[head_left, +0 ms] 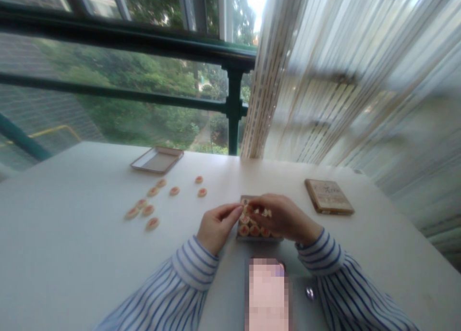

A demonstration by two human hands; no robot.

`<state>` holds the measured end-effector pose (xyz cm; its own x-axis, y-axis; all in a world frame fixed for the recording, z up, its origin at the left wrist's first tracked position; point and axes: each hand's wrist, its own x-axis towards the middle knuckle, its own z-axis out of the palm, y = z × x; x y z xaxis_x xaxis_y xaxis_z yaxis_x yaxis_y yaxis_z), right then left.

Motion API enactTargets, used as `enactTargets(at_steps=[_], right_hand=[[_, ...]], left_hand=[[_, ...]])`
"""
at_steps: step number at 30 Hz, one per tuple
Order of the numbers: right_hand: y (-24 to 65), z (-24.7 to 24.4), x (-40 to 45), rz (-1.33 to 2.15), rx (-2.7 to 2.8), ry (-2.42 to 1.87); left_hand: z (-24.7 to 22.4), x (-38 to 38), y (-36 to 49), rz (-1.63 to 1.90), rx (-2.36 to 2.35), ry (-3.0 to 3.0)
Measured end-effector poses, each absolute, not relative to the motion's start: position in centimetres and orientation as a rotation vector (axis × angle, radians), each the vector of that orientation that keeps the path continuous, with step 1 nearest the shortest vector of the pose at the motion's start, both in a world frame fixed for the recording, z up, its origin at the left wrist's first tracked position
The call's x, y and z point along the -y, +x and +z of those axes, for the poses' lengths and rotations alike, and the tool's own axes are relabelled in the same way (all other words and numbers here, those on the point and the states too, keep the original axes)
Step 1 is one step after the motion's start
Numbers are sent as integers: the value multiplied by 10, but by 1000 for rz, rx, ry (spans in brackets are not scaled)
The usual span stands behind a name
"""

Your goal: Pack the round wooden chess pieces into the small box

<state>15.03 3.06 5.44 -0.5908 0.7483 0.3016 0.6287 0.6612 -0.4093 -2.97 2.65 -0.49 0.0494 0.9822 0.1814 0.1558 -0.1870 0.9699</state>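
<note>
Round wooden pieces with red markings stand in rows in a small box [260, 238] in front of me. My left hand [220, 225] is at the box's left edge, thumb and index finger pinched together; what lies between them, if anything, is too small to make out. Over the box's right and upper part is my right hand [281, 216], its fingers bent down toward the pieces and hiding some of them. Whether its fingertips grip a piece cannot be made out. More round pieces [152, 224] lie loose on the white table to the left.
An open shallow box lid or tray [158, 160] lies at the back left of the table [90, 254]. A closed brown box [329, 197] is at the right. Near my right sleeve sits a small shiny object [310, 293]. Curtain and railing stand behind.
</note>
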Motion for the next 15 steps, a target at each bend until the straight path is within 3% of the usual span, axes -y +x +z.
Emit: enactTargets(at_steps=[15], right_hand=[[172,55,-38,322,2490,-1240]], left_hand=[[-15,-33,-33,1269,-1432,1570]])
